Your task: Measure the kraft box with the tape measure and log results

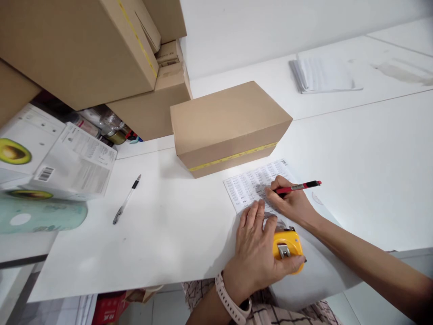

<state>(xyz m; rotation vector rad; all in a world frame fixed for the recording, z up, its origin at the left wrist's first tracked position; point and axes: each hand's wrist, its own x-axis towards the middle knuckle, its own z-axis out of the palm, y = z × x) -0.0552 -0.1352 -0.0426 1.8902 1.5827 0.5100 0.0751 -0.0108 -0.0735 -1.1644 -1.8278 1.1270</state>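
My right hand grips a red pen with its tip down on a printed sheet of small rows lying on the white table. My left hand rests flat on the near edge of that sheet, fingers stretched forward, while its thumb and palm hold a yellow tape measure against the table. A closed cardboard box with a yellow tape stripe stands just beyond the sheet.
A black-capped pen lies loose to the left. Stacked cardboard boxes overhang the back left, with white avocado-printed cartons and a pale green object below. A stack of papers sits far right.
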